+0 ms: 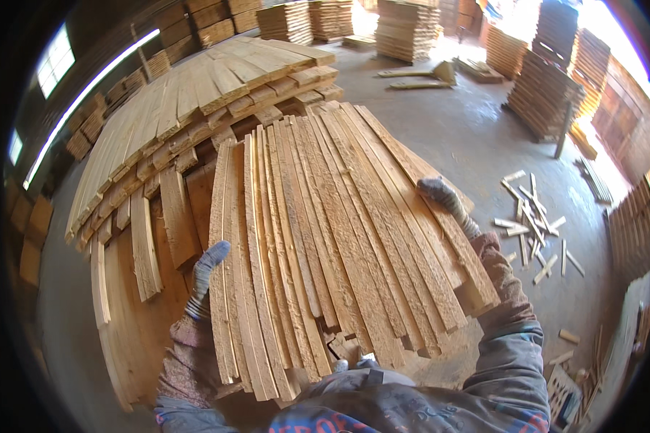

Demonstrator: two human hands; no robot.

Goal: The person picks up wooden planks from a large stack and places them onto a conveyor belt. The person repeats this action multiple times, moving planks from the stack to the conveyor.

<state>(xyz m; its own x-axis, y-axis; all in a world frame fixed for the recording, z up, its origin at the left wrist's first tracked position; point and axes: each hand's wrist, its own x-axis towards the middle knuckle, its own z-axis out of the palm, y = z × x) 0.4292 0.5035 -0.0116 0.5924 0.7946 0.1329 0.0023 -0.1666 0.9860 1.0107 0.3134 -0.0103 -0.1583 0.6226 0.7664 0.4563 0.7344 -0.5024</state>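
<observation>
A broad row of rough wooden boards (339,216) lies in front of me, packed side by side, their near ends uneven. My left hand (206,278), in a striped knit glove with blue fingertips, presses on the row's left edge. On the opposite side my right hand (446,200), gloved in grey, grips the outermost board, its fingertips on top. Between them the hands hold the row from both sides. The undersides of the boards and part of each palm are hidden.
A layered stack of planks (188,94) stands at the far left, with larger boards (141,317) beneath it. Loose wood offcuts (534,224) litter the floor at right. A pallet jack (422,76) and tall timber stacks (406,32) stand farther back.
</observation>
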